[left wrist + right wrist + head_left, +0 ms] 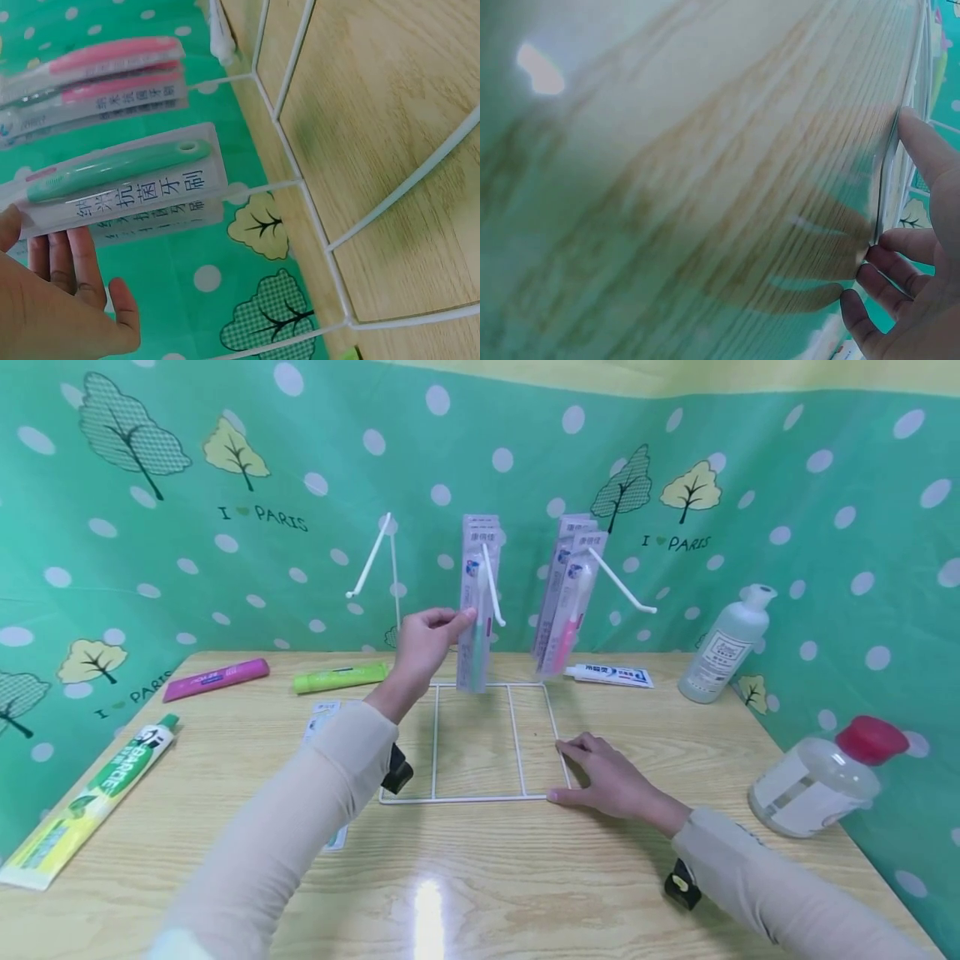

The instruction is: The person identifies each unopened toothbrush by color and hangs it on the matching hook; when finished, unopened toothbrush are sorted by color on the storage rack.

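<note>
My left hand (425,647) pinches the edge of a packaged green toothbrush (124,169) between thumb and fingers. That pack is the front one of several hanging on the middle hook (491,583) of a white wire display rack (517,739). On the right hook (622,581) hang more packs, the front one holding a pink toothbrush (573,610). The left hook (369,558) is bare. Down on the tabletop, my right hand (607,777) grips the front right corner of the rack's base, thumb at the front wire and fingertips at the side wire.
Toothpaste tubes lie around the rack: magenta (216,679), lime green (340,677), white and blue (611,675), and a large yellow-green one (93,802). A flat pack (337,837) lies partly under my left sleeve. At right stand a clear bottle (723,647) and a red-capped bottle (813,785).
</note>
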### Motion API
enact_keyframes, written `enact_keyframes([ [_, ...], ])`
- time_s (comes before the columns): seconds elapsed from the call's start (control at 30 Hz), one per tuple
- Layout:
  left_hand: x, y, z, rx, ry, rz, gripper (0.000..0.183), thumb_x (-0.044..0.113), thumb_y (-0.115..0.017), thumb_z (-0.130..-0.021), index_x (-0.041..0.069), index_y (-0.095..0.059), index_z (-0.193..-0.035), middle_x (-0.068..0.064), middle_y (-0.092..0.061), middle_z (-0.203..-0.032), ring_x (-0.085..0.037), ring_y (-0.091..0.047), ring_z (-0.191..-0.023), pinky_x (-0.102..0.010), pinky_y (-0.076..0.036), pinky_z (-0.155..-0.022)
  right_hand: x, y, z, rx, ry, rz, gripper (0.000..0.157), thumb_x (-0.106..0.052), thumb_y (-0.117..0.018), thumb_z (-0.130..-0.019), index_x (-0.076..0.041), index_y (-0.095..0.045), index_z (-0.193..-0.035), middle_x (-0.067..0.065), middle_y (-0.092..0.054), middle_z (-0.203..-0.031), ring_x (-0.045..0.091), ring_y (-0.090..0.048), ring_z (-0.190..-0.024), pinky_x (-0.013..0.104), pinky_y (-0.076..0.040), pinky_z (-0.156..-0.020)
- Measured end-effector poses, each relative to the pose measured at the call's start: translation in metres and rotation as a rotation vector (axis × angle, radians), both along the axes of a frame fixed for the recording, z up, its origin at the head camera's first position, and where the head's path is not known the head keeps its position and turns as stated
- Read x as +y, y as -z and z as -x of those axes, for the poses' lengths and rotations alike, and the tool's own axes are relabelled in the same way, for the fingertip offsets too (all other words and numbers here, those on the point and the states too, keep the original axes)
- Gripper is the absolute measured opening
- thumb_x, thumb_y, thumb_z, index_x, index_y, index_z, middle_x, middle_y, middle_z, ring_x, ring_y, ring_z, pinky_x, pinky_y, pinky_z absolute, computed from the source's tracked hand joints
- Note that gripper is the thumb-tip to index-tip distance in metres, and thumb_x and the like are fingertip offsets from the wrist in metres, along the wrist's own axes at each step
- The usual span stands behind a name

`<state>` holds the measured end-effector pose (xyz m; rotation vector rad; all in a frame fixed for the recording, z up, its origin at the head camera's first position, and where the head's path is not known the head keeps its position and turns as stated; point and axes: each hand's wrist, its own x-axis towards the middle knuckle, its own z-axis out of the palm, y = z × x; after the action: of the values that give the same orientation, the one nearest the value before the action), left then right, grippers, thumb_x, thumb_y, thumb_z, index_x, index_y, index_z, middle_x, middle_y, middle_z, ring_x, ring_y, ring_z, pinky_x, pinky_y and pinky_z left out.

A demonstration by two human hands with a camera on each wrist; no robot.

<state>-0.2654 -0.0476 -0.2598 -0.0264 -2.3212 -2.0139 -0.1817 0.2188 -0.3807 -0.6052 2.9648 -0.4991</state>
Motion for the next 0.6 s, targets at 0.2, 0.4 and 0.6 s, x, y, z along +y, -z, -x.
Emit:
enact_keyframes([
  [0.2,0.002,0.001,0.006,-0.027,-0.022,0.0,0.04,0.045,-0.065,-0.079,0.014,-0.065,-0.104,0.001,-0.063,-0.1,-0.015,-0.058,-0.092,-0.038,-0.04,-0.091,-0.001,-0.002,-0.001,0.018,-0.018,-0.001,0.085,-0.061,-0.062,-0.073,-0.006,-0.042,-0.136,0.009,-0.046,-0.126,0.028,-0.045,-0.114,0.044,-0.041,-0.093],
  [0.4,0.002,0.003,0.007,-0.013,-0.033,0.001,0.04,0.041,-0.066,-0.08,0.011,-0.063,-0.107,-0.001,-0.062,-0.102,-0.015,-0.057,-0.094,-0.033,-0.045,-0.087,-0.002,-0.001,-0.002,0.01,-0.007,-0.01,0.086,-0.062,-0.061,-0.073,-0.007,-0.042,-0.136,0.009,-0.046,-0.127,0.029,-0.043,-0.116,0.046,-0.039,-0.095],
  [0.6,-0.01,0.013,-0.001,-0.005,-0.014,0.072,0.038,0.033,-0.067,-0.081,0.012,-0.06,-0.112,-0.004,-0.06,-0.109,-0.017,-0.055,-0.1,-0.036,-0.045,-0.089,-0.002,-0.001,-0.002,0.018,0.0,-0.007,0.085,-0.061,-0.062,-0.073,-0.008,-0.043,-0.135,0.008,-0.046,-0.126,0.029,-0.044,-0.116,0.046,-0.039,-0.095],
])
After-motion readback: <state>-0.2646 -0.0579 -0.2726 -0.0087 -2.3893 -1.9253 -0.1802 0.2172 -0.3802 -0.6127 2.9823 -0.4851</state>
